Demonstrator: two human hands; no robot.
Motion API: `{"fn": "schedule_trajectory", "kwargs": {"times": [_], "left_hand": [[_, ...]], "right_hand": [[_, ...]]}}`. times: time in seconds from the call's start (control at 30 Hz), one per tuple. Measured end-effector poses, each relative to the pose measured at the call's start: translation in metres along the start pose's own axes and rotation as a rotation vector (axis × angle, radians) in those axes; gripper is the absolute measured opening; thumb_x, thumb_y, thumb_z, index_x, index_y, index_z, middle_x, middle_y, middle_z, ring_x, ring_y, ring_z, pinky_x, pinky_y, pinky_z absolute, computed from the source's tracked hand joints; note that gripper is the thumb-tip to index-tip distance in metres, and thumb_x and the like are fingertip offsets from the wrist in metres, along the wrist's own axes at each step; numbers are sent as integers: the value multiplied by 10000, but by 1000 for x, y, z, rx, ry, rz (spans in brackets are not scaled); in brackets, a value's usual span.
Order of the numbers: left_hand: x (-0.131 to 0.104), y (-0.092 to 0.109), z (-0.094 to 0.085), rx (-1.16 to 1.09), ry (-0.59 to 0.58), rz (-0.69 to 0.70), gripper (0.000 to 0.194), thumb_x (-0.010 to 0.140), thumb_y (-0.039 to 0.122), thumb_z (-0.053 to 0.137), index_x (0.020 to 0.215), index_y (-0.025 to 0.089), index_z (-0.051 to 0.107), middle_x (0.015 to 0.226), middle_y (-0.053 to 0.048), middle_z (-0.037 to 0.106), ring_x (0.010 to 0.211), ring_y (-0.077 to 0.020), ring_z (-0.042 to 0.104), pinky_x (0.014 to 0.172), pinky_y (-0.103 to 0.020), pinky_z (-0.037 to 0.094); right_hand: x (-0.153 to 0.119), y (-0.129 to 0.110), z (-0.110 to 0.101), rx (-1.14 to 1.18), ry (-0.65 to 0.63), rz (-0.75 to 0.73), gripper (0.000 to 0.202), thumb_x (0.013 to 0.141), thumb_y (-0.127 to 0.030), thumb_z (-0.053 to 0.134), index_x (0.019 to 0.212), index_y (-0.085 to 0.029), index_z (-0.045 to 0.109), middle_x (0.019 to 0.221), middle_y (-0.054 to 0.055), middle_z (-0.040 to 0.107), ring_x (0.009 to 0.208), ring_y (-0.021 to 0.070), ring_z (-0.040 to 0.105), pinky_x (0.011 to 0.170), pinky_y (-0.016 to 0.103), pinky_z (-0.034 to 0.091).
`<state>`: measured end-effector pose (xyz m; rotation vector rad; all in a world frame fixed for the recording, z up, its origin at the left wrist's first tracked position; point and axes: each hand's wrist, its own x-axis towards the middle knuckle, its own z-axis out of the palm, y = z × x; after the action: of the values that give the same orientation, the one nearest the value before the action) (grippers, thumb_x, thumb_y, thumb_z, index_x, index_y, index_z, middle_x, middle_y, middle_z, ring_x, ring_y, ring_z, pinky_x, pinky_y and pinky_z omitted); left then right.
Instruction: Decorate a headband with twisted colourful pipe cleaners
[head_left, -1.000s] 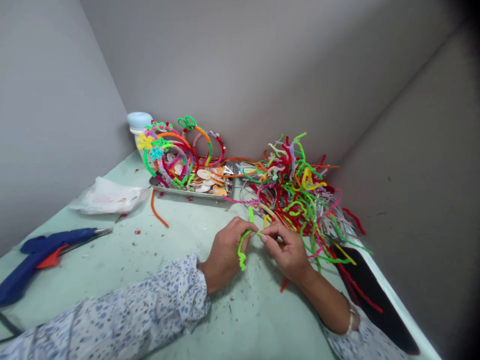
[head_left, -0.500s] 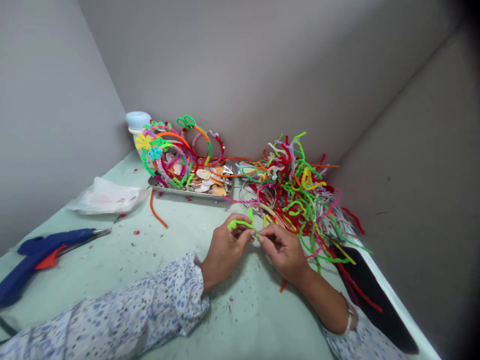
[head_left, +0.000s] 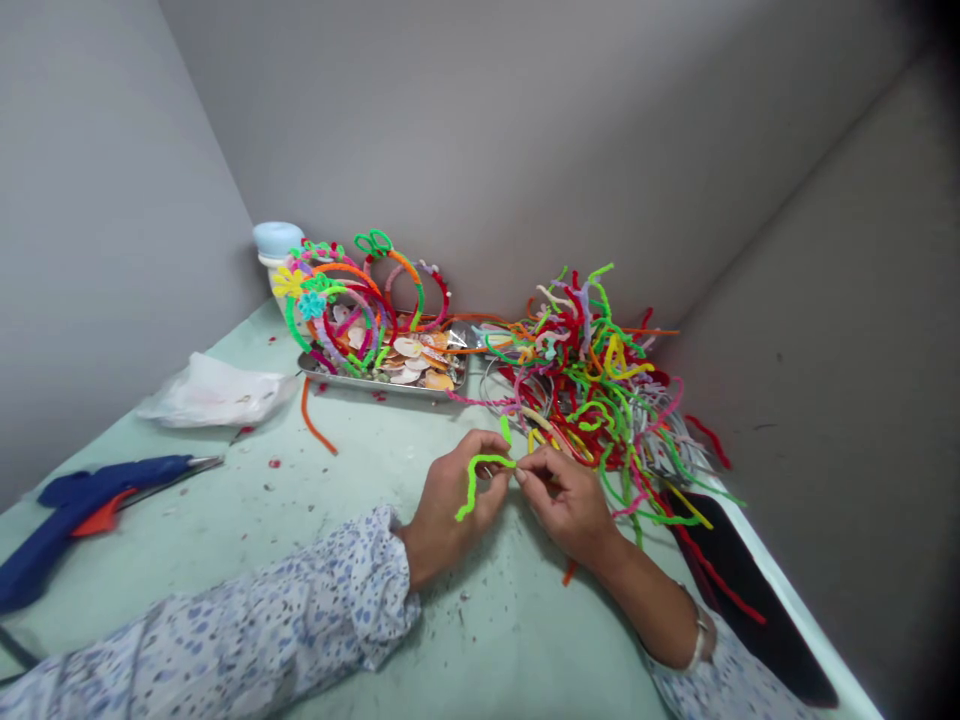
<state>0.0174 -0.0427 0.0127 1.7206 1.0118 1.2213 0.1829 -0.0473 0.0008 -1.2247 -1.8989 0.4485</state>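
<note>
A bright green fuzzy wire (head_left: 472, 484) runs between my two hands, its bent end hanging over the back of my left hand (head_left: 455, 505). Another short green end sticks up behind the left fingers. The left fingers are curled around the wire. My right hand (head_left: 568, 505) pinches it at the meeting point of the fingertips. The small spot between the fingertips is partly hidden. Just behind the right hand lies a tangled heap of coloured fuzzy wires (head_left: 600, 400).
A metal tray (head_left: 382, 386) holds flat pieces and colourful headbands (head_left: 409, 275). Beside it stand a blue-capped bottle (head_left: 277, 240) and a plastic bag (head_left: 225, 392). A blue glue gun (head_left: 75, 510) lies left, a black flat object (head_left: 780, 630) right, an orange wire (head_left: 315, 425) front of tray.
The green wire's free end has swung down over the back of my left hand. The left fingers have shifted slightly; my right hand stays nearly in place.
</note>
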Motion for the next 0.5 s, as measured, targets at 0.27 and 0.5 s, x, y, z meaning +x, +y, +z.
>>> {"fn": "schedule_trajectory", "kwargs": {"times": [0.27,0.5], "left_hand": [[-1,0,-5,135,-56,81,313,739,76,525,1024,204,518,922,-18,636,844,-143,608,761,-246,464],[-1,2,-8,336,-98,235,251,728,77,536,953,189,543,868,-39,602,810,-172,549,747,-291,440]], "right_hand": [[0,0,0,82,-34,60,83,859,-236,516,828,-198,583,744,18,608,657,152,562,592,266,433],[-1,0,2,142,-34,81,90,862,-249,517,848,-190,584,780,30,621,709,161,585,597,258,443]]}}
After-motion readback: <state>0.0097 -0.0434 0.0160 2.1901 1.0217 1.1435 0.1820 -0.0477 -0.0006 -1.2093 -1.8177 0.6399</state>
